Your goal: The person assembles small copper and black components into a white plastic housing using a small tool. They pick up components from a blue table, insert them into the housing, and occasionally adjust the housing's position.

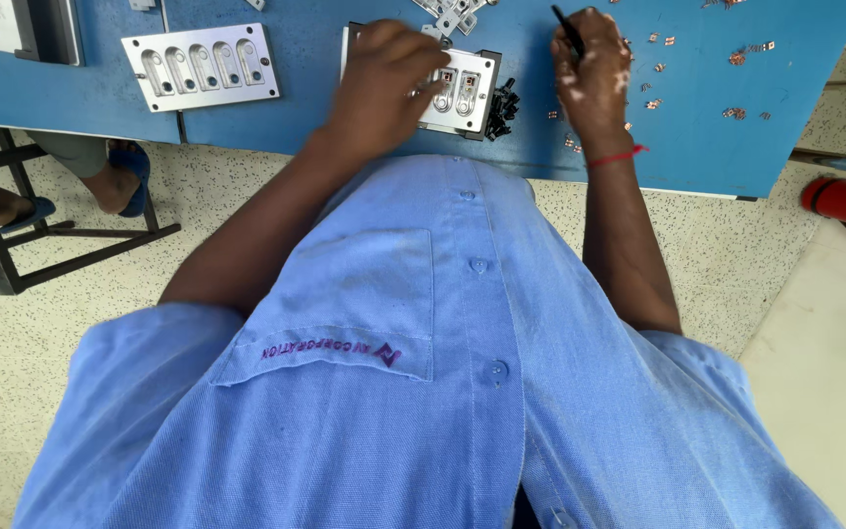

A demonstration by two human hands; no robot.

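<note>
Speckled floor, blue bench (pixel 697 147) at the far edge. Left: spare jig (pixel 201 66), slots unfilled. Centre: second jig (pixel 462 93), small parts seated in two slots, pinned under left hand (pixel 384 83), fingers spread flat. Right hand (pixel 594 78), fingers clamped on black tool (pixel 568 29), above scattered copper clips (pixel 658 93).

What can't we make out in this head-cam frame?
- Left part of the slotted metal fixture: covered by the left hand.
- Left hand's fingertips: motion-blurred, grip unclear.
- Thin black tool in the right hand: tip hidden behind the fingers.
- Small copper parts: too small to tell shape.
- Metal brackets: cut off by the top edge.
</note>
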